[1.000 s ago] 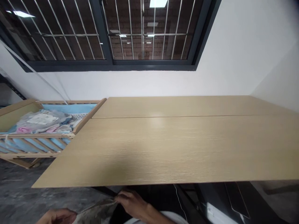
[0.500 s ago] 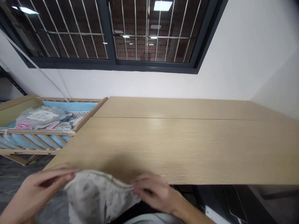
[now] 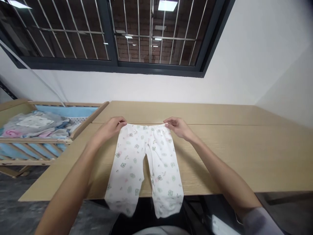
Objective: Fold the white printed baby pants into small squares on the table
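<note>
Small white trousers (image 3: 163, 156) with a green and pink print are spread over the wooden table (image 3: 220, 147), waistband toward the wall. Both lower legs hang past the table's front edge. My left hand (image 3: 113, 126) pinches the left corner of the waistband, and my right hand (image 3: 178, 127) pinches the right corner. The waistband is stretched straight between them.
Left of the table stands a wooden crib (image 3: 88, 122) with blue lining, holding clothes and a clear plastic bag (image 3: 36, 121). A white wall and a barred window (image 3: 156, 68) rise behind the table. A white object (image 3: 222, 225) lies below the front edge.
Both hands have moved forward from the near edge out over the table, carrying the trousers. The cloth was bunched up near my body and now is spread out with both legs showing.
</note>
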The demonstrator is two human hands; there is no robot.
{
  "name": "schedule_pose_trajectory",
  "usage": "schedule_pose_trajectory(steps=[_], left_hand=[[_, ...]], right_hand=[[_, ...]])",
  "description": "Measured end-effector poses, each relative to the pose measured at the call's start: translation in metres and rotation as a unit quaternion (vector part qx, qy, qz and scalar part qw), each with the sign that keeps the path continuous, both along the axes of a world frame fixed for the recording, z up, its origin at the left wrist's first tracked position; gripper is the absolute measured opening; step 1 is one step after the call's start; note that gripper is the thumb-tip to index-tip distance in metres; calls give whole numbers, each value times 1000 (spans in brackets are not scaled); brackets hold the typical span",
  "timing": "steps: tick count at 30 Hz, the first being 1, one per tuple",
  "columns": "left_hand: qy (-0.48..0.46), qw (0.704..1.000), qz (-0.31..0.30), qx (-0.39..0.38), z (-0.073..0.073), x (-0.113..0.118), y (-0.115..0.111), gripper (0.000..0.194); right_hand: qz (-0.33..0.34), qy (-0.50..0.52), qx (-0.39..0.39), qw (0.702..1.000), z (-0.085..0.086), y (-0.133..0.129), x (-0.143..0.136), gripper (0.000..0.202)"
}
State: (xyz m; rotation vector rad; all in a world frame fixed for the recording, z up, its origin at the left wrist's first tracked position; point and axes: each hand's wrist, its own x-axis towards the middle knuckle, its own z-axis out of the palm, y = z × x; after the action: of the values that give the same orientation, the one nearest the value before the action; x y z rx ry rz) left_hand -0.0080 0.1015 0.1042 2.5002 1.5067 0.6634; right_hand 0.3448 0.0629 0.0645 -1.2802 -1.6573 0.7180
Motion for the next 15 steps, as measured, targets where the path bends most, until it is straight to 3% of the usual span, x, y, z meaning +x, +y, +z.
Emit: schedule_pose_trajectory(steps=[7, 15], left_hand=[[79, 996, 38, -17, -54, 34, 78, 29], [104, 986, 117, -49, -90, 61, 119, 23]], right_hand=[[-58, -34, -56, 996, -53, 87, 5, 15], [-117, -115, -87, 983, -79, 137, -4, 16]])
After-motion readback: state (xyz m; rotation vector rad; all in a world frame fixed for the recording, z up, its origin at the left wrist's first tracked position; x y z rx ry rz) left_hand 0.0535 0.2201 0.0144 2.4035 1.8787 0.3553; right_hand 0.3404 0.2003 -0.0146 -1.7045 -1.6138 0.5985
